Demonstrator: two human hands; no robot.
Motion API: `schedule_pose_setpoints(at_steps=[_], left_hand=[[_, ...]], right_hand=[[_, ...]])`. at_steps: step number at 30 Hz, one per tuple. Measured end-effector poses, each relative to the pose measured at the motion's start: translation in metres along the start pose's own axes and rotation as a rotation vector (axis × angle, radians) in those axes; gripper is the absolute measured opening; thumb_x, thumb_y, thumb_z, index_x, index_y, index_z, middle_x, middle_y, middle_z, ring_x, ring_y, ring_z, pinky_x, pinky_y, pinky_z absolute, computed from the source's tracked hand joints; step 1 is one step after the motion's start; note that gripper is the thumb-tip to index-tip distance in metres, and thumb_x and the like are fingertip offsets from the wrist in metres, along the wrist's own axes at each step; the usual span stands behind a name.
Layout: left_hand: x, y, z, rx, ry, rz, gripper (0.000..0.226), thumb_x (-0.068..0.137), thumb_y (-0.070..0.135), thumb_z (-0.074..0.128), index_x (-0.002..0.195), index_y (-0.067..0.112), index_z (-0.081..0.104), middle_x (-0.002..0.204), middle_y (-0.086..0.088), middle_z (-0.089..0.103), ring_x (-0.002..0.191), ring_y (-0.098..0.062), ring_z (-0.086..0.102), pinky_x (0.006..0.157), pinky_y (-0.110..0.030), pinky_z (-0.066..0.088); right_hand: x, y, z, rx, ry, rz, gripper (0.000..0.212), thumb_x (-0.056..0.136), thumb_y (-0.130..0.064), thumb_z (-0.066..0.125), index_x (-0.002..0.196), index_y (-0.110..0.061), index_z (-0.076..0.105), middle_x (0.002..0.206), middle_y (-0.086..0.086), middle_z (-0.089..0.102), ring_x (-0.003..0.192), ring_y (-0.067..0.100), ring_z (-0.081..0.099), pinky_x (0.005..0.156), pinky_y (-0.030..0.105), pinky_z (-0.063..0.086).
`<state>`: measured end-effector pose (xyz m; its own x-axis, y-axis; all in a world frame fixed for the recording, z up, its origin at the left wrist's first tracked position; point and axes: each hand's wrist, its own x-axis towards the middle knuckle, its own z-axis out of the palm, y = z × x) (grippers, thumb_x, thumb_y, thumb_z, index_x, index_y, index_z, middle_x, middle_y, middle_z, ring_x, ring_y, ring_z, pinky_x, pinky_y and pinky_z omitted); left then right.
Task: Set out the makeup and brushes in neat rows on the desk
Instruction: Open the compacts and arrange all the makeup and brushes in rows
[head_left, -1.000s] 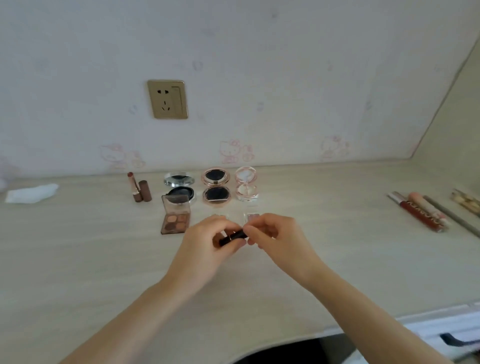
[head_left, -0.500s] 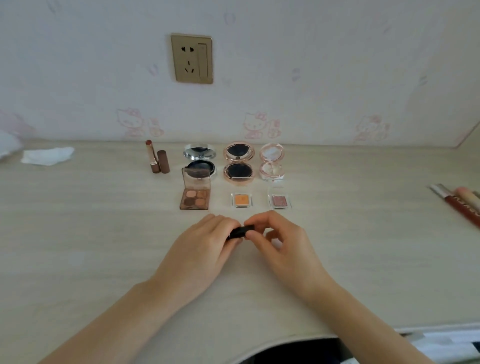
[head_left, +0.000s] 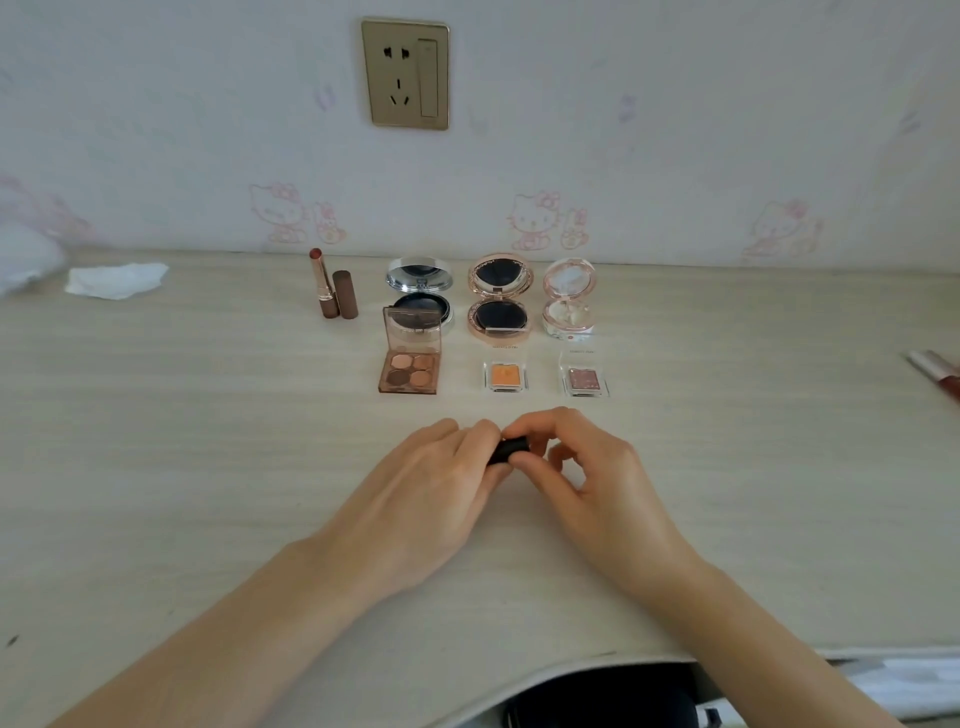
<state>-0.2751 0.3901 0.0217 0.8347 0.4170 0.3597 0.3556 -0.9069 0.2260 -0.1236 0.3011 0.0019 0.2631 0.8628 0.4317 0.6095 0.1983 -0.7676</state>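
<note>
Both hands meeting over the near middle of the desk (head_left: 156, 467), pinching one small black tube (head_left: 511, 450) between them. Left hand (head_left: 426, 499) curled round the tube's left end, thumb underneath; right hand (head_left: 597, 483) gripping the right end between thumb and forefinger, other fingers bent and free. Tube lying roughly level, just above or on the desktop, cannot tell which.

Behind, two rows already laid out. Back row, left to right: open lipstick (head_left: 323, 283) standing upright with its cap (head_left: 346, 294) just beside it, silver compact (head_left: 420, 291), rose-gold compact (head_left: 500, 299), pink compact (head_left: 569, 296), all three with lids up. Front row: four-colour eyeshadow palette (head_left: 410, 358), orange single shadow (head_left: 505, 375), mauve single shadow (head_left: 584, 378).

Crumpled tissue (head_left: 117, 279) far left near the wall. Reddish tubes (head_left: 937, 370) at the right edge, cut off. Wall socket (head_left: 405, 74) above
</note>
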Motion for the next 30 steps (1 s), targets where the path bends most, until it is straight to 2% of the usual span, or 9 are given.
schedule_pose_setpoints(at_steps=[4, 7, 10, 15, 19, 23, 26, 28, 30], left_hand=[[-0.002, -0.008, 0.006, -0.13, -0.045, -0.047, 0.031, 0.095, 0.047, 0.029, 0.097, 0.021, 0.044, 0.076, 0.003, 0.052, 0.067, -0.017, 0.049, 0.06, -0.033, 0.04], [-0.001, -0.009, 0.006, -0.204, -0.024, -0.032, 0.029, 0.094, 0.045, 0.037, 0.103, 0.021, 0.051, 0.087, 0.009, 0.054, 0.075, -0.009, 0.05, 0.064, -0.025, 0.041], [-0.002, -0.009, 0.008, -0.277, -0.02, -0.056, 0.03, 0.091, 0.048, 0.04, 0.11, 0.027, 0.047, 0.095, 0.016, 0.051, 0.082, -0.004, 0.049, 0.07, -0.02, 0.041], [-0.003, -0.007, 0.012, -0.399, -0.039, -0.063, 0.029, 0.092, 0.053, 0.033, 0.11, 0.032, 0.044, 0.089, 0.015, 0.052, 0.079, -0.009, 0.053, 0.064, -0.024, 0.041], [-0.001, -0.009, 0.012, -0.483, -0.011, -0.114, 0.024, 0.095, 0.046, 0.033, 0.108, 0.031, 0.046, 0.078, 0.014, 0.051, 0.069, -0.009, 0.051, 0.057, -0.018, 0.037], [-0.001, -0.013, 0.012, -0.562, 0.046, -0.174, 0.018, 0.099, 0.03, 0.033, 0.099, 0.026, 0.05, 0.069, 0.016, 0.047, 0.058, -0.007, 0.042, 0.054, -0.015, 0.032], [-0.001, -0.014, 0.012, -0.636, 0.092, -0.23, 0.019, 0.097, 0.03, 0.031, 0.093, 0.033, 0.05, 0.068, 0.002, 0.051, 0.054, -0.011, 0.041, 0.051, -0.021, 0.031], [-0.001, -0.014, 0.013, -0.668, 0.106, -0.262, 0.02, 0.099, 0.029, 0.032, 0.091, 0.038, 0.049, 0.075, -0.005, 0.056, 0.065, -0.024, 0.049, 0.058, -0.03, 0.038], [0.0, -0.013, 0.012, -0.682, 0.104, -0.289, 0.02, 0.1, 0.025, 0.038, 0.093, 0.04, 0.048, 0.083, 0.006, 0.062, 0.073, -0.023, 0.056, 0.068, -0.034, 0.045]], right_hand=[[0.0, -0.001, -0.002, 0.02, -0.017, 0.025, 0.023, 0.09, -0.014, 0.063, 0.104, -0.032, 0.062, 0.091, -0.014, 0.063, 0.086, 0.014, 0.059, 0.072, 0.025, 0.047], [0.0, -0.004, -0.002, 0.064, -0.011, 0.043, 0.024, 0.088, -0.012, 0.064, 0.101, -0.031, 0.062, 0.091, -0.014, 0.063, 0.085, 0.013, 0.06, 0.071, 0.027, 0.048], [0.001, -0.007, -0.003, 0.136, 0.024, 0.064, 0.028, 0.084, -0.008, 0.066, 0.101, -0.031, 0.062, 0.09, -0.015, 0.063, 0.083, 0.012, 0.06, 0.07, 0.027, 0.049], [0.002, -0.011, -0.006, 0.236, 0.056, 0.073, 0.024, 0.081, -0.008, 0.066, 0.097, -0.025, 0.065, 0.092, -0.009, 0.065, 0.087, 0.016, 0.062, 0.069, 0.028, 0.05], [0.001, -0.013, -0.007, 0.38, 0.052, 0.108, 0.021, 0.082, -0.007, 0.065, 0.096, -0.023, 0.064, 0.103, -0.002, 0.071, 0.1, 0.021, 0.066, 0.076, 0.037, 0.055], [0.003, -0.011, -0.011, 0.485, 0.216, 0.181, 0.022, 0.083, 0.003, 0.066, 0.091, -0.017, 0.062, 0.096, -0.001, 0.075, 0.09, 0.015, 0.07, 0.066, 0.023, 0.052], [0.005, -0.008, -0.013, 0.451, 0.289, 0.209, 0.022, 0.083, 0.003, 0.065, 0.089, -0.017, 0.061, 0.092, -0.002, 0.074, 0.082, 0.012, 0.067, 0.062, 0.018, 0.05], [0.005, -0.007, -0.011, 0.405, 0.26, 0.22, 0.02, 0.084, 0.0, 0.063, 0.091, -0.019, 0.06, 0.091, -0.004, 0.073, 0.079, 0.011, 0.065, 0.061, 0.018, 0.049], [0.003, -0.008, -0.009, 0.354, 0.217, 0.222, 0.019, 0.084, -0.008, 0.062, 0.091, -0.025, 0.06, 0.091, -0.007, 0.072, 0.079, 0.011, 0.064, 0.062, 0.021, 0.048]])
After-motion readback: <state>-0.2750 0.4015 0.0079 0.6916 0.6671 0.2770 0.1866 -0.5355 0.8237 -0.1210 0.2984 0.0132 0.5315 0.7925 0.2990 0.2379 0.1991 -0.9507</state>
